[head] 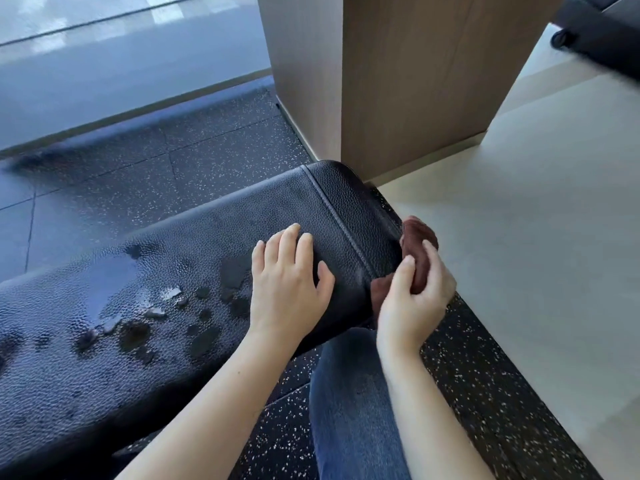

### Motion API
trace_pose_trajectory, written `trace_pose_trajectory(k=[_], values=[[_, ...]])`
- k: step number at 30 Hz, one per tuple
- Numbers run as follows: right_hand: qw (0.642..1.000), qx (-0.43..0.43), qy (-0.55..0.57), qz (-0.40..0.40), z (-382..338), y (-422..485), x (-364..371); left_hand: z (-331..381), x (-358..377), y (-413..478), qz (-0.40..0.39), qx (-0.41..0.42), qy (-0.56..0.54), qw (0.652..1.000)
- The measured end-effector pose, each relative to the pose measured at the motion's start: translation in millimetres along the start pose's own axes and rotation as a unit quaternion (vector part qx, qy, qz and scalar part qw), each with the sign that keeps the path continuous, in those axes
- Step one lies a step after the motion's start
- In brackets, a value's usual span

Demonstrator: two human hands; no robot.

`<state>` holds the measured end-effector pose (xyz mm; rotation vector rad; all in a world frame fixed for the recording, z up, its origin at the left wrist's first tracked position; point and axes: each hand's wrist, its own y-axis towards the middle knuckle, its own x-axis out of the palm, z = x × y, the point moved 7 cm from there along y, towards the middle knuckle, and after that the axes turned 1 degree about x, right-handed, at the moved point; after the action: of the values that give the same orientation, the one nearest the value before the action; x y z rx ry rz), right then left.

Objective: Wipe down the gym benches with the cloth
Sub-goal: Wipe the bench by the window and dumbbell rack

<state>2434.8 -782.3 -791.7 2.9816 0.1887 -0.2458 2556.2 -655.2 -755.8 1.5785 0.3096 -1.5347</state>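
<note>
head view: right hand [415, 292] gripping cloth [417, 242] against bench [207, 244] end

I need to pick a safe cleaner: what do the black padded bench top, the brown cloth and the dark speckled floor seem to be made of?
The black padded bench top looks like leather or vinyl: pebbled grain, a stitched seam, and droplets beading on it. The brown cloth, bunched in the right hand, looks like soft, matte terry or microfibre. The dark speckled floor looks like rubber tile, with pale flecks and visible joints.
</note>
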Motion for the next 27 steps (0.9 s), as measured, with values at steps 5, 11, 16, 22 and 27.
trace_pose_trajectory(k=[5,11,16,22,27], values=[[0.998,-0.025,-0.039,-0.050,-2,7,-7,0,-3,-3,0.007,0.016,-0.017,1.000],[0.946,-0.213,-0.154,-0.188,-54,29,18,-9,-6,-4,0.016,-0.038,-0.030,0.999],[0.818,-0.358,-0.280,-0.353,-61,9,91,-12,-7,-4,0.016,-0.075,-0.021,0.997],[0.779,-0.371,-0.309,-0.399,-75,30,183,-11,-7,-3,0.029,-0.078,0.008,0.997],[0.748,-0.375,-0.341,-0.430,-78,31,200,-12,-13,-4,0.052,-0.100,0.033,0.993]])
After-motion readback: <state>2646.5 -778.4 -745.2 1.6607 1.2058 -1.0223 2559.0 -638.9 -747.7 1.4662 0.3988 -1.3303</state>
